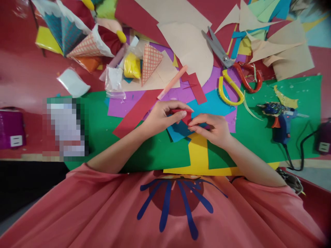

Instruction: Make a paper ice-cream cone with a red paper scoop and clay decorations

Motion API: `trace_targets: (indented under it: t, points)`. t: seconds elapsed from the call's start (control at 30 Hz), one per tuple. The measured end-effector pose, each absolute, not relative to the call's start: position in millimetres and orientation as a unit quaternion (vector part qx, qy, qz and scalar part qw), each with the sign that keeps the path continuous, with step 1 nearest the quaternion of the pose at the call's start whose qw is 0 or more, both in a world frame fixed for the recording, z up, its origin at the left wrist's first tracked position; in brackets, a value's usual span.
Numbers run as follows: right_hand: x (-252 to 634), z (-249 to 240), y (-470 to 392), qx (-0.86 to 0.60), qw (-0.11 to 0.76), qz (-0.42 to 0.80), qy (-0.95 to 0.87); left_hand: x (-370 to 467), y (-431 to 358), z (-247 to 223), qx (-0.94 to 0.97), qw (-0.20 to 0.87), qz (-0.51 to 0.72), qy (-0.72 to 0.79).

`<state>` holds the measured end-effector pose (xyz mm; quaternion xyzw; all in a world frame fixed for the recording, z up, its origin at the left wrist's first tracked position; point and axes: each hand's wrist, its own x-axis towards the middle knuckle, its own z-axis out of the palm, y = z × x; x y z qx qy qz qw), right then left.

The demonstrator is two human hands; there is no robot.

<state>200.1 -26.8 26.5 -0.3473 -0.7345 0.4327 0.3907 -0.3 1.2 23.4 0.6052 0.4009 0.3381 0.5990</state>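
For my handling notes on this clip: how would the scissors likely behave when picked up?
The scissors look stiff and, with long metal blades, probably fairly heavy. They lie open, so lifting by the yellow loop alone might let the red loop swing.

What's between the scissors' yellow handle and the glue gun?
A thin, curved pale scrap on the green sheet, between the yellow handle and glue gun; head view shows it.

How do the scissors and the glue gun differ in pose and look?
The scissors lie open with red and yellow handles; the glue gun is mostly blue with an orange trigger. The scissors have no cord; the glue gun has a black one. Both lie out of the hands.
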Motion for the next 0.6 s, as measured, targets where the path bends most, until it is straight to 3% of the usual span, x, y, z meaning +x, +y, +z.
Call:
trace_targets:
  t: [0.23,0.6]
  points:
    - [196.5,26.8,-22.8,-0.420,0.375,0.610,-0.558,4.2,-6.9,25.4,0.587,0.597,0.365,0.406]
    - [195.6,31.7,-19.9,-0.493,0.390,0.581,-0.517,4.4,-4.6,17.6,0.540,0.658,0.362,0.380]
